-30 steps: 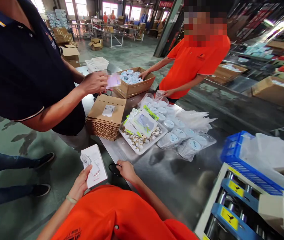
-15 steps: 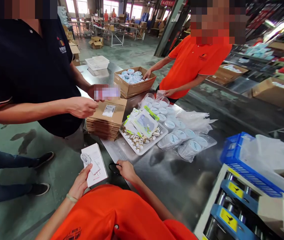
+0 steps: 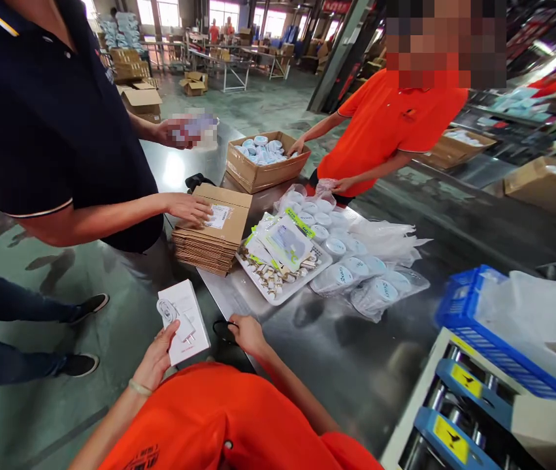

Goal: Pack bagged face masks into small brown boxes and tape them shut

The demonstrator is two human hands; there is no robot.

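Note:
My left hand [image 3: 156,359] grips a flat white box [image 3: 198,316] by its lower left edge. On its face is a picture of a charger plug with a coiled cable. My right hand [image 3: 248,334], at the metal table's edge, pinches a looped black cord [image 3: 219,330]. Beyond it lies a white tray [image 3: 274,303] with small white-and-gold parts and green-edged packets [image 3: 285,243] on top. Round white containers [image 3: 340,274] in clear plastic bags sit to the tray's right.
A co-worker in a dark shirt rests a hand [image 3: 192,207] on stacked flat cartons [image 3: 204,251]. Another in orange reaches into an open carton [image 3: 258,177] of round containers. A blue crate [image 3: 498,346] and a roller machine [image 3: 454,405] stand at right.
The dark-shirted co-worker's one hand has come down onto the carton stack, while the other has moved up and away with the blurred item. My hands keep their holds.

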